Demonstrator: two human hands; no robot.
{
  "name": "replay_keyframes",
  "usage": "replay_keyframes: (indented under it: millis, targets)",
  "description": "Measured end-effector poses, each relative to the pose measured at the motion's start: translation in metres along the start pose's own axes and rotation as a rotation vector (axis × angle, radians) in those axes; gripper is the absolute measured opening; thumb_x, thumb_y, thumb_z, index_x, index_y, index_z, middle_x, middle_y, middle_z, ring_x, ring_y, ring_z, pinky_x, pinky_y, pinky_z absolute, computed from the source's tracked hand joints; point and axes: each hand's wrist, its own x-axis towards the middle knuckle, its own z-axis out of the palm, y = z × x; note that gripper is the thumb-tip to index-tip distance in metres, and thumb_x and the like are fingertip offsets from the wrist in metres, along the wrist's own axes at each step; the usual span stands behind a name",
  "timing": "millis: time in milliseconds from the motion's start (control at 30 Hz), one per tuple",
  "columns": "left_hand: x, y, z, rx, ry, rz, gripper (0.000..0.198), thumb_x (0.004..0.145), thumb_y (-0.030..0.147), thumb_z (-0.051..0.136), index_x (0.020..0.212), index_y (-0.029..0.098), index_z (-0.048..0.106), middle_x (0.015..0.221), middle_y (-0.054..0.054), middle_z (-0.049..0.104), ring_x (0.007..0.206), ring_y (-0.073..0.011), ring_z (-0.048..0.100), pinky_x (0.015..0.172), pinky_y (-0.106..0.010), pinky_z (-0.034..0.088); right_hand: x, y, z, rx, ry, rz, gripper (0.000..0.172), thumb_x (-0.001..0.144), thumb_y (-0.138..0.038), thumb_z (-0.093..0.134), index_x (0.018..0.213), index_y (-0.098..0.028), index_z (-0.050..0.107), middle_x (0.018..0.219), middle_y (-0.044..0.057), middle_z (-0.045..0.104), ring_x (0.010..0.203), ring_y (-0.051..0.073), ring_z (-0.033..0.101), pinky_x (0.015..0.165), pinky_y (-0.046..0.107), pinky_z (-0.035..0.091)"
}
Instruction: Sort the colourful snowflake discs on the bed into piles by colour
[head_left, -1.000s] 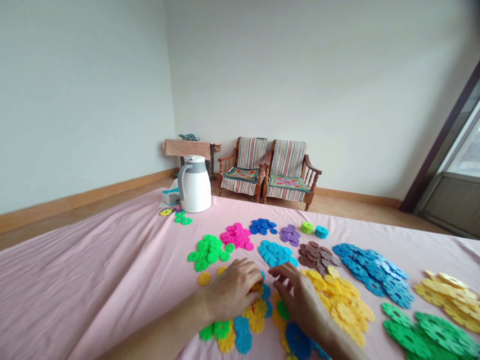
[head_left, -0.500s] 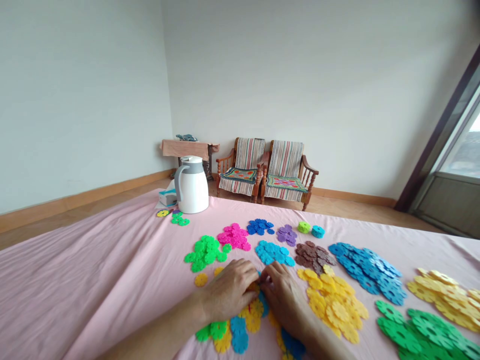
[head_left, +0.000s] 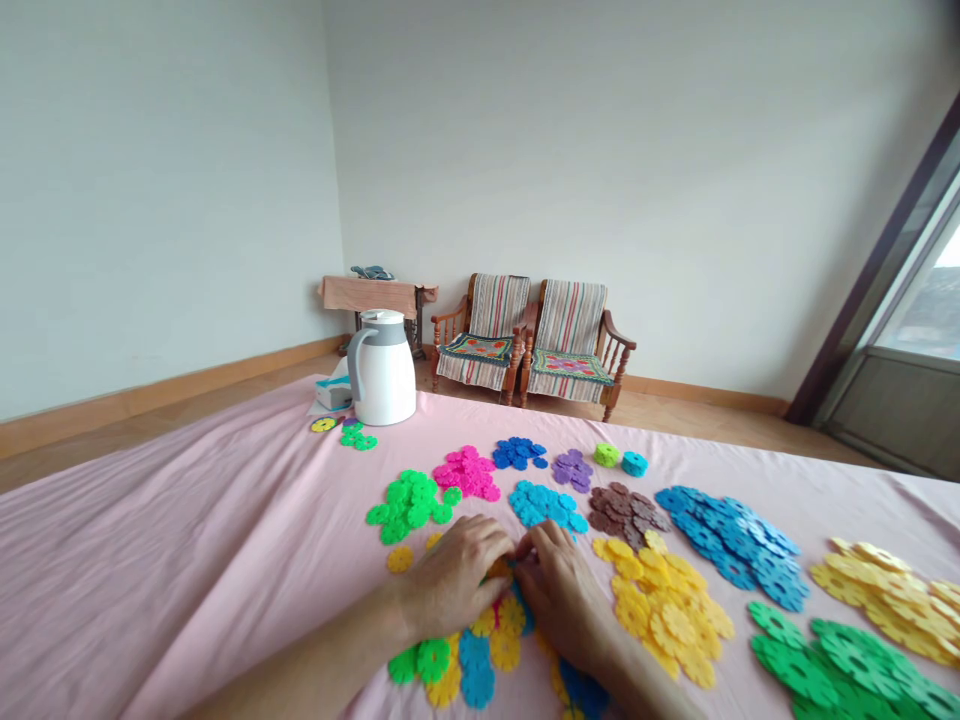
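bare pink cloth (head_left: 187,560) lies open left of the left hand (head_left: 454,585). ahead, green discs (head_left: 409,503), pink discs (head_left: 466,472) and light blue discs (head_left: 547,505) crowd close; yellow discs (head_left: 667,610) block beside the right hand (head_left: 562,595).

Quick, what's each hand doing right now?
Left hand: curled over the mixed snowflake discs; grip cannot be told.
Right hand: same pile, grip cannot be told.
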Motion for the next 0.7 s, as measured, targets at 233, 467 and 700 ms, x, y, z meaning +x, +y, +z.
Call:
replay_keyframes:
  millis: [233, 467, 700]
  targets:
    - [-0.001, -0.001, 0.0, -0.08, 0.017, -0.031, 0.015, 0.076, 0.011, 0.058, 0.088, 0.019, 0.053, 0.095, -0.003, 0.056, 0.092, -0.0192, 0.052, 0.083, -0.032, 0.041, -0.001, -0.005, -0.002, -0.01, -0.013, -0.031, 0.024, 0.084, -0.016, 0.042, 0.098, -0.022, 0.061, 0.096, 0.007, 0.059, 0.091, 0.021, 0.053, 0.08, 0.033, 0.041]
    - [0.0, 0.0, -0.008, -0.094, -0.024, 0.032, 0.021, 0.074, 0.022, 0.065, 0.092, 0.02, 0.055, 0.099, -0.004, 0.059, 0.096, -0.0211, 0.052, 0.088, -0.035, 0.039, 0.001, 0.006, -0.002, 0.129, 0.048, 0.056, 0.022, 0.086, -0.022, 0.042, 0.092, -0.02, 0.063, 0.086, 0.005, 0.061, 0.079, 0.017, 0.057, 0.072, 0.028, 0.043]
    - [-0.006, 0.005, -0.024, -0.109, -0.224, 0.277, 0.076, 0.045, 0.06, 0.077, 0.109, 0.024, 0.055, 0.12, -0.006, 0.053, 0.109, -0.0285, 0.046, 0.101, -0.044, 0.025, 0.0, 0.019, -0.003, 0.228, 0.066, 0.135, 0.021, 0.084, -0.028, 0.047, 0.089, -0.018, 0.065, 0.081, 0.004, 0.062, 0.074, 0.017, 0.057, 0.067, 0.027, 0.042]
